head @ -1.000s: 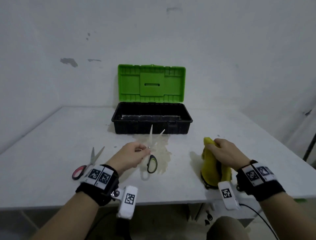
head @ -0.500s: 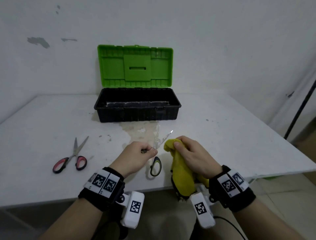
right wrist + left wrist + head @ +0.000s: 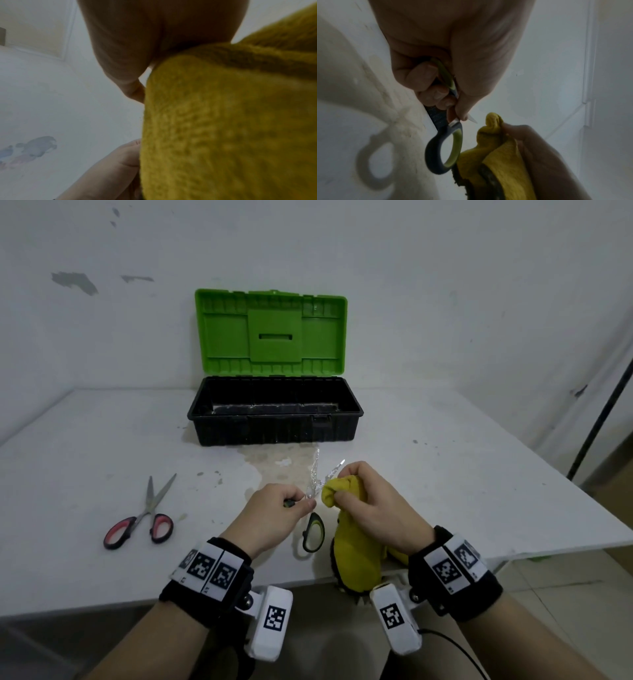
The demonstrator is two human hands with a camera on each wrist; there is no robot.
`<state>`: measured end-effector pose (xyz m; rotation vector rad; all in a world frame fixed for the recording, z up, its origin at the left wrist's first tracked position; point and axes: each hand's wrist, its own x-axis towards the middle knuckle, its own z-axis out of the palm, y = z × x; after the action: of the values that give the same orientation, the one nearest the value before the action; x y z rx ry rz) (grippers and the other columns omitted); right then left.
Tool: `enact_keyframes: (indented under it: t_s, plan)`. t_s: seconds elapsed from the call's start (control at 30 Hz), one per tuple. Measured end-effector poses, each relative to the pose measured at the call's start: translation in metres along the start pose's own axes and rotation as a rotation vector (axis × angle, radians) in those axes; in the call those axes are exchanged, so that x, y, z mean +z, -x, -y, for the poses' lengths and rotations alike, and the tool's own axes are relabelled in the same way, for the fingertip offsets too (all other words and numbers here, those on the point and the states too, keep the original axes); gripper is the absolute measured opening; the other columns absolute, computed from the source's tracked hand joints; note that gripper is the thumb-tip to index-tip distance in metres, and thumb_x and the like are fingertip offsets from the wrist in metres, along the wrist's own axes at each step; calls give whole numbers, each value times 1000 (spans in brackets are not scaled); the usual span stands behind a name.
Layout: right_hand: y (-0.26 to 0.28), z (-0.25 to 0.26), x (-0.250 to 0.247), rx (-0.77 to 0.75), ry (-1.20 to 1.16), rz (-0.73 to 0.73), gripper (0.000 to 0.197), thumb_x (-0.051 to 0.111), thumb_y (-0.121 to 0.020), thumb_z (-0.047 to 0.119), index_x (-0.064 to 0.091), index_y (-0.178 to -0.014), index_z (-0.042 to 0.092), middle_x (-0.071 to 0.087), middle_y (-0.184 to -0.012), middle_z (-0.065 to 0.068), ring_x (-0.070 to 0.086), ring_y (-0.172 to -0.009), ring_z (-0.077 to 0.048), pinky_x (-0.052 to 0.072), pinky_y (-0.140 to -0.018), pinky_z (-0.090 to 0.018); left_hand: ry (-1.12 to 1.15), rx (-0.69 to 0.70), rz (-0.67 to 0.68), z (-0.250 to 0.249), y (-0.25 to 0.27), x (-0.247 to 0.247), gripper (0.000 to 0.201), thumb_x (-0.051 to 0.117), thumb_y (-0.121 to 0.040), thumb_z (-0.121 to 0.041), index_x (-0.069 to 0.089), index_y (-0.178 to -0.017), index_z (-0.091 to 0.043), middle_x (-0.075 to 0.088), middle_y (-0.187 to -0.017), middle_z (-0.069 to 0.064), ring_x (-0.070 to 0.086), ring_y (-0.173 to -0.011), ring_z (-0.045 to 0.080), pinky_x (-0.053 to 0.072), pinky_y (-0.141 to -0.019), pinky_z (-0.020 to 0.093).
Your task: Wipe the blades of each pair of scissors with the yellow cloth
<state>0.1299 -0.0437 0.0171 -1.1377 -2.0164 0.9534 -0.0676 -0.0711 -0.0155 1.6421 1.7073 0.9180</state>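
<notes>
Scissors (image 3: 313, 510), stiff and sharp, are being gripped by one handle in the left hand (image 3: 274, 517) at frame centre while the right hand (image 3: 373, 508) is pinching the soft cloth (image 3: 352, 556) against a blade.

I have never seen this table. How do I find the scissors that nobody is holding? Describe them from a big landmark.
Start at the open toolbox with the green lid, at the back of the white table. Come forward and to the left: the red-handled scissors lie flat there, blades slightly apart. The other pair has green-and-black handles and is held up by the left hand.
</notes>
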Motion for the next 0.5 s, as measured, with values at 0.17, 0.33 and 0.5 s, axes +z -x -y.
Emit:
enact_keyframes:
  t_s: [0.17, 0.33, 0.5]
  plan:
    - [-5, -5, 5, -125, 189, -130, 11, 63, -88, 27, 60, -99, 26, 59, -97, 8, 55, -89, -4, 44, -80, -19, -6, -2, -2, -3, 2, 6, 23, 64, -94, -39, 73, -84, -20, 61, -70, -9, 54, -66, 6, 37, -59, 24]
    - [-6, -11, 8, -135, 280, -261, 19, 69, -85, 24, 59, -100, 28, 62, -91, 10, 56, -83, -5, 44, -73, -16, 43, -4, 2, -6, 5, 15, 26, 65, -93, -42, 72, -79, -22, 58, -62, -9, 54, -60, 8, 40, -60, 27]
    - [-4, -20, 12, -220, 355, -325, 15, 71, -85, 27, 72, -99, 22, 56, -105, 7, 53, -89, -4, 42, -80, -10, 52, -2, -18, -11, 4, 17, 29, 65, -93, -42, 71, -78, -18, 55, -58, -9, 50, -55, 8, 37, -57, 27]
